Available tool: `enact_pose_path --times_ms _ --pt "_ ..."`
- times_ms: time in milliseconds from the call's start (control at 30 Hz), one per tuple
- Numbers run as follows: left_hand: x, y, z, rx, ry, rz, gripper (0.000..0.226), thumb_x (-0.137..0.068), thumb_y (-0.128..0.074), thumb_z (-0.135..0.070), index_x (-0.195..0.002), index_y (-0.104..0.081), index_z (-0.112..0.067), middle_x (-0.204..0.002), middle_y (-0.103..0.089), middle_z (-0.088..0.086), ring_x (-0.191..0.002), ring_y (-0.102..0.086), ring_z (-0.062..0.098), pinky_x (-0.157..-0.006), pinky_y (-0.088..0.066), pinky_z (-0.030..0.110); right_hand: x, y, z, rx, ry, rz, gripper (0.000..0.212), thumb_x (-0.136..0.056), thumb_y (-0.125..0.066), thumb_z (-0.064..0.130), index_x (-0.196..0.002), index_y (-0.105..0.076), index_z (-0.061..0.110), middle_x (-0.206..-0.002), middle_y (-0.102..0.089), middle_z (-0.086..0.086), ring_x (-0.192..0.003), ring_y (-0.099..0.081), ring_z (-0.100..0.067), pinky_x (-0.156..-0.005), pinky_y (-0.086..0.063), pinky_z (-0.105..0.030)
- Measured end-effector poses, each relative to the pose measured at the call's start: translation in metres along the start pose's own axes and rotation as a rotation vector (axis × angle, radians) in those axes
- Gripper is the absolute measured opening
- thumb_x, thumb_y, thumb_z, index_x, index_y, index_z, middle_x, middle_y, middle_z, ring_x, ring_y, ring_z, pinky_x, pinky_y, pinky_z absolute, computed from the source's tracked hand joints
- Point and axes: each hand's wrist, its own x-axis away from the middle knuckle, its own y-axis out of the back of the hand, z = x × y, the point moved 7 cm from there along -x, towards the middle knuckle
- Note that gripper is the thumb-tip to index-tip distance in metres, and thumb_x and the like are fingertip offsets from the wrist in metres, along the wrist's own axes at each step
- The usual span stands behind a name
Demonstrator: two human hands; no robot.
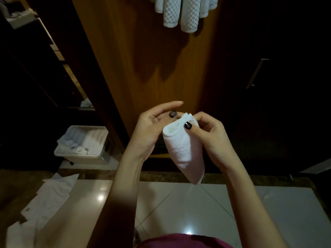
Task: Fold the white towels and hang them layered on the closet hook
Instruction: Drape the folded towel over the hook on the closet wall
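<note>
Item: folded white towel (182,151), likely soft, light, limp.
Right hand (209,138) fingers pinch its top fold, the best hold; left hand (148,131) fingers relaxed alongside.

The glossy tiled floor (179,203) carries a clear plastic bin (80,155) of white cloth near the wooden closet, and loose towels (52,194) spread at left.

Plain white, that folded towel (182,149). Black polish on the thumbnail of the right hand (213,138). Up above, the hanging towels (180,13) are white with a quilted diamond pattern. Closet door (152,68): warm brown wood grain. Floor tiles (197,203) glossy cream, and the shirt (182,241) is magenta.
</note>
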Motion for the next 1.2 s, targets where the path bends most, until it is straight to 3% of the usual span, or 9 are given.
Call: enact_pose_path --times_ms 133,400,533,633,733,833,967,1067,1200 --pt "0.004 0.007 -0.02 -0.247 -0.196 -0.049 0.012 -0.09 -0.063 -0.015 -0.099 -0.069 -0.021 -0.106 -0.07 0.005 -0.106 -0.065 0.014 -0.087 -0.05 0.022 -0.007 0.011 0.004 0.077 0.095 -0.188 0.021 -0.085 -0.069 0.027 -0.087 -0.064 0.007 -0.09 -0.065 -0.013 -0.089 -0.062 -0.035 -0.078 -0.052 -0.049" --pt "-0.009 0.003 -0.029 -0.822 -0.314 -0.005 0.017 -0.08 -0.075 -0.008 -0.082 -0.061 -0.018 -0.092 -0.064 -0.002 -0.089 -0.061 0.007 -0.078 -0.043 0.01 -0.016 0.014 0.0 0.077 0.097 -0.208 0.016 -0.09 -0.068 0.014 -0.089 -0.061 -0.001 -0.076 -0.063 -0.009 -0.072 -0.061 -0.018 -0.066 -0.051 -0.031" --pt "-0.02 0.009 -0.014 -0.661 -0.228 -0.091 0.013 -0.084 -0.068 -0.018 -0.084 -0.055 -0.023 -0.085 -0.062 -0.013 -0.076 -0.06 0.002 -0.066 -0.047 0.017 -0.022 0.016 -0.001 0.096 0.084 -0.226 0.022 -0.091 -0.068 0.019 -0.09 -0.061 -0.002 -0.077 -0.057 -0.025 -0.071 -0.052 -0.02 -0.065 -0.045 -0.031" --pt "-0.023 0.004 -0.001 -0.369 -0.184 -0.077 0.043 -0.084 -0.069 -0.012 -0.114 -0.052 -0.039 -0.106 -0.061 -0.031 -0.102 -0.062 0.0 -0.083 -0.052 0.021 -0.028 0.02 0.001 0.021 0.067 -0.323 0.018 -0.092 -0.067 0.021 -0.087 -0.062 0.004 -0.078 -0.057 -0.022 -0.074 -0.054 -0.024 -0.07 -0.045 -0.038" --pt "-0.025 -0.01 0.005 -0.428 -0.249 0.01 0.064 -0.085 -0.07 -0.011 -0.132 -0.049 -0.048 -0.132 -0.049 -0.037 -0.127 -0.048 -0.004 -0.097 -0.047 0.019 -0.038 0.023 0.008 -0.023 0.057 -0.346 0.018 -0.091 -0.069 0.024 -0.082 -0.064 0.01 -0.081 -0.065 -0.01 -0.077 -0.063 -0.023 -0.069 -0.052 -0.035" --pt "-0.032 -0.015 0.005 -0.454 -0.282 -0.003 0.048 -0.087 -0.068 -0.009 -0.119 -0.062 -0.045 -0.124 -0.062 -0.011 -0.115 -0.058 0.001 -0.09 -0.048 0.015 -0.048 0.027 0.007 -0.116 0.012 -0.349 0.021 -0.091 -0.069 0.026 -0.078 -0.065 0.01 -0.077 -0.068 -0.002 -0.069 -0.066 -0.013 -0.06 -0.052 -0.026" --pt "-0.051 -0.011 0.004 -0.45 -0.286 -0.102 0.033 -0.089 -0.066 -0.003 -0.109 -0.068 -0.029 -0.109 -0.066 -0.019 -0.107 -0.062 -0.001 -0.089 -0.048 0.016 -0.054 0.03 0.005 0.024 0.038 -0.264 0.019 -0.099 -0.055 0.03 -0.102 -0.067 0.015 -0.102 -0.07 0.0 -0.096 -0.067 -0.012 -0.082 -0.054 -0.03" --pt "-0.069 0.0 0.006 -0.326 -0.227 -0.164 0.031 -0.088 -0.064 0.003 -0.106 -0.068 -0.022 -0.111 -0.067 -0.016 -0.106 -0.063 0.001 -0.084 -0.05 0.018 -0.048 0.031 -0.003 0.198 0.086 -0.145 0.02 -0.102 -0.045 0.031 -0.117 -0.058 0.025 -0.113 -0.063 0.012 -0.105 -0.06 0.004 -0.086 -0.049 -0.015" --pt "-0.089 0.013 0.008 -0.095 -0.139 -0.171 0.023 -0.092 -0.06 -0.001 -0.103 -0.068 -0.02 -0.119 -0.063 -0.001 -0.107 -0.062 0.014 -0.08 -0.052 0.024 -0.041 0.045 -0.014 0.28 0.061 -0.143 0.029 -0.103 -0.041 0.03 -0.102 -0.06 0.008 -0.096 -0.062 -0.012 -0.088 -0.061 -0.021 -0.081 -0.049 -0.042"
